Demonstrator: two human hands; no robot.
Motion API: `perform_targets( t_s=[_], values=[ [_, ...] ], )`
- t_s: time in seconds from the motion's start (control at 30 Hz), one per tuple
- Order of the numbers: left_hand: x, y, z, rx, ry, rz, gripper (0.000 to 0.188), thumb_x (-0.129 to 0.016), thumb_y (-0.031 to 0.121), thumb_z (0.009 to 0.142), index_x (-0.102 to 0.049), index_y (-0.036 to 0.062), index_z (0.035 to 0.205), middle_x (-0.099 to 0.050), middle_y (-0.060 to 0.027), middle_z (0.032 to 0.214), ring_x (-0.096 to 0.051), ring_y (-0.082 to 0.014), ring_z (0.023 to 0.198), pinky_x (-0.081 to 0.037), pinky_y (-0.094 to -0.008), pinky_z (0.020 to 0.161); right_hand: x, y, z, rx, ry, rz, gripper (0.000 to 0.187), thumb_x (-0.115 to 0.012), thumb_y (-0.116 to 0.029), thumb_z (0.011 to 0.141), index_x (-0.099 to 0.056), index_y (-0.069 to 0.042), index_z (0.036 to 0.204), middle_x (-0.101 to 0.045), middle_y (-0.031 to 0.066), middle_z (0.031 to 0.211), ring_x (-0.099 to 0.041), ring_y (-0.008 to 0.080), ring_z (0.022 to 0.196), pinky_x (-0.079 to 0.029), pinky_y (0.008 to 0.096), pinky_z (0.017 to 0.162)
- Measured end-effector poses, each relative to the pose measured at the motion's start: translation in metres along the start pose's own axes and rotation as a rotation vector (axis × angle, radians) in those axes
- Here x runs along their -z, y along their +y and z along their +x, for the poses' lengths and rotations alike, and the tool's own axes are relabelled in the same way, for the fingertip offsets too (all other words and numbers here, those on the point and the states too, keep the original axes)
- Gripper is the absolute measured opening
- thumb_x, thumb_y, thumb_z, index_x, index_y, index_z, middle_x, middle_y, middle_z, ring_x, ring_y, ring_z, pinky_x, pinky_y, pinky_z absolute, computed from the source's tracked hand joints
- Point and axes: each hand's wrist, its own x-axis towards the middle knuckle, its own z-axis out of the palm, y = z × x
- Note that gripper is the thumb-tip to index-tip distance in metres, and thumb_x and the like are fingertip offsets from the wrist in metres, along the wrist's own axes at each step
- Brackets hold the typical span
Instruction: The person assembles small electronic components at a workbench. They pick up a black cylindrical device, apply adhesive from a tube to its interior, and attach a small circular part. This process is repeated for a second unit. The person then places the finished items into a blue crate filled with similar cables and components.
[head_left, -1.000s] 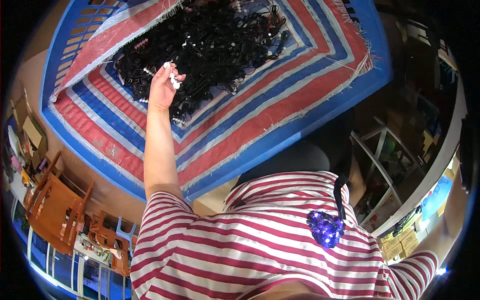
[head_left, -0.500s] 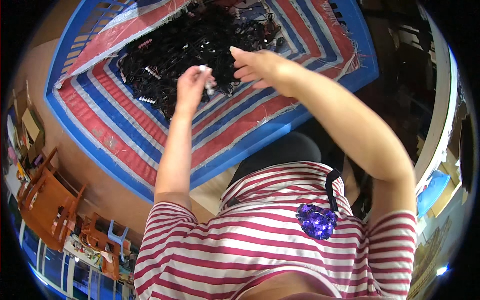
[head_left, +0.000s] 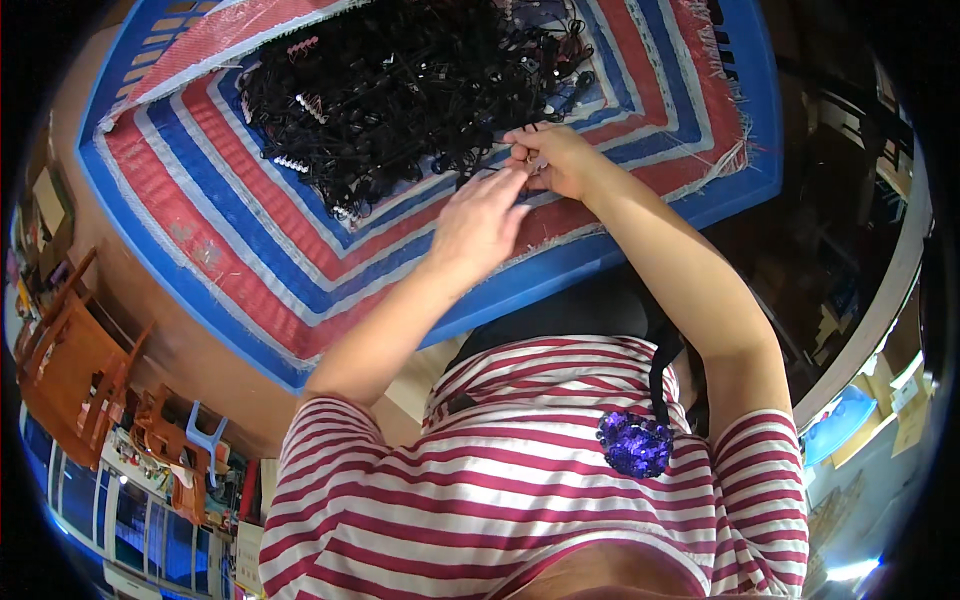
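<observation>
A heap of thin black cords [head_left: 390,100] with small white and pink pieces among them lies on the striped woven sheet [head_left: 240,225]. At its near right edge my two hands meet. My right hand [head_left: 558,163] is closed in a pinch, with a small pale piece [head_left: 537,164] and a bit of black cord at its fingertips. From the left, my left hand [head_left: 478,228] reaches in with its back turned up, its fingertips touching the right hand's fingers. What the left fingertips hold, if anything, is hidden.
The red, white and blue sheet lines a large blue plastic basket [head_left: 590,255] whose rim runs close in front of me. Wooden chairs [head_left: 75,370] and a small blue stool [head_left: 207,438] stand off to the left. A purple sequined pendant [head_left: 636,445] hangs over my striped shirt.
My left hand, which held a small white piece over the heap, has moved right. The right hand has come down slightly, and its spread fingers have closed. Both hands now meet.
</observation>
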Motion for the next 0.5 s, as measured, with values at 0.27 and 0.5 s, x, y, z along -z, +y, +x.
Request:
perform_targets(
  t_s=[0.27, 0.5],
  values=[
    [-0.020, -0.153, 0.002, 0.759, 0.630, -1.053, 0.031, -0.052, 0.012, 0.086, -0.051, 0.0024, 0.116, -0.053, -0.0123, 0.115, -0.053, -0.0227, 0.106, -0.040, -0.0327, 0.092, 0.013, -0.012, -0.024, 0.058, -0.035, -0.007, 0.017, -0.048, -0.021, 0.089, -0.051, -0.005, 0.095, -0.047, -0.0008, 0.064, -0.053, 0.0146, 0.065, -0.048, 0.0363, 0.059],
    [-0.100, -0.205, 0.037, 1.422, 0.009, -1.640, 0.061, -0.040, 0.056, 0.086, -0.050, 0.0026, 0.114, -0.053, -0.0182, 0.114, -0.050, -0.0315, 0.107, -0.038, -0.0412, 0.095, 0.018, -0.017, -0.055, 0.050, -0.020, 0.060, 0.020, -0.048, -0.019, 0.090, -0.052, -0.001, 0.097, -0.043, -0.0021, 0.061, -0.051, 0.0129, 0.063, -0.048, 0.0316, 0.057]
  ],
)
